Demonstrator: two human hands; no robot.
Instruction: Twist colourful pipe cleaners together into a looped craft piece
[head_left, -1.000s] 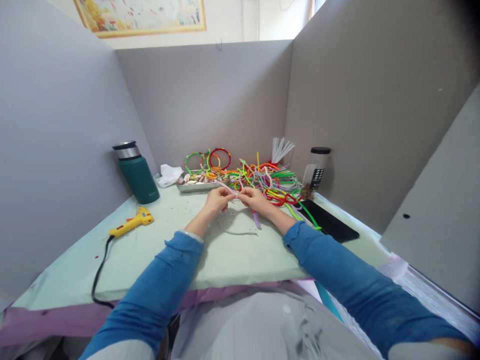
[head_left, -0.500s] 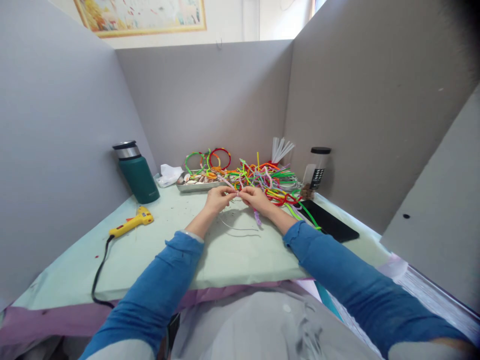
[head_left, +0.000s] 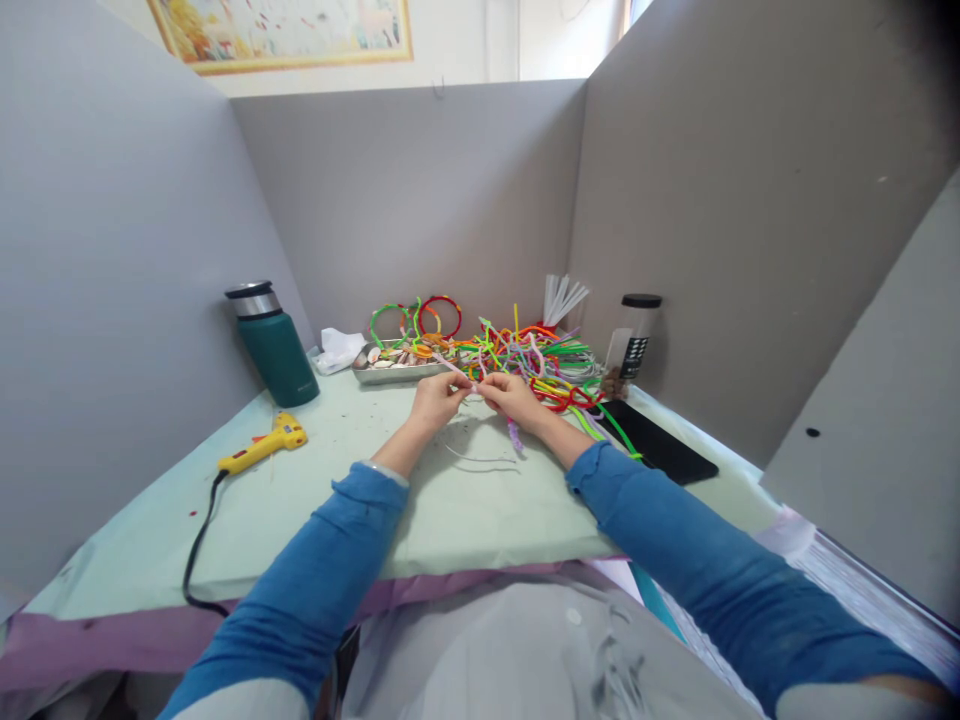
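Close together above the table, my left hand [head_left: 439, 400] and my right hand [head_left: 514, 398] pinch a pale pink-purple pipe cleaner [head_left: 515, 436] between thumbs and fingertips. One coiled purple end of it hangs below my right hand, and a pale straight end sticks up past my left fingers. The exact grip point is small and partly covered by the fingers. Beneath my hands a thin white wire [head_left: 480, 459] curves across the tabletop.
Behind my hands lie a heap of coloured pipe cleaners [head_left: 555, 358] and a metal tray [head_left: 397, 375] of small pieces. A green bottle [head_left: 277, 350] and a yellow glue gun [head_left: 262, 445] are at left. A clear jar [head_left: 634, 340] and a black flat pad [head_left: 667, 445] are at right.
Both hands stay nearly in place, still pinching the pipe cleaner. The loose curve of the white wire near my left wrist has shifted slightly to the right.
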